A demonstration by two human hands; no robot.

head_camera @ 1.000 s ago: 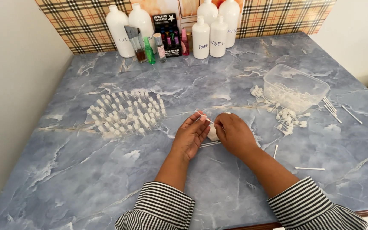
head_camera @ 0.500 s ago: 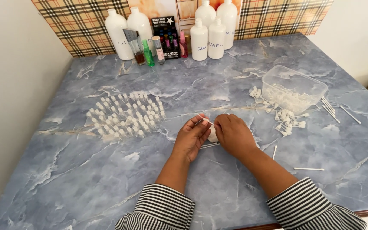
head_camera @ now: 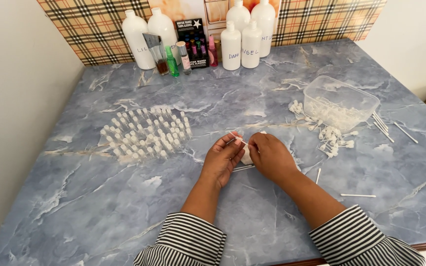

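Note:
My left hand (head_camera: 223, 158) and my right hand (head_camera: 269, 156) meet at the middle of the blue marble table (head_camera: 124, 207). Between their fingertips they pinch a thin white tube (head_camera: 239, 141) with a small white part. What lies inside the palms is hidden. A second thin tube (head_camera: 243, 168) lies on the table just under my hands. To the left stands a cluster of several small clear vials (head_camera: 146, 134), upright in rows. To the right sits a clear plastic box (head_camera: 340, 102) with small white parts inside it.
Loose white caps and tubes (head_camera: 327, 138) lie beside the box, and single tubes (head_camera: 358, 195) lie further front right. Several large white bottles (head_camera: 230, 46) and small coloured bottles (head_camera: 172, 61) line the back by the plaid wall. A white wall borders the left.
My hands stay in the same spot; only the fingers shift slightly around the thin tube.

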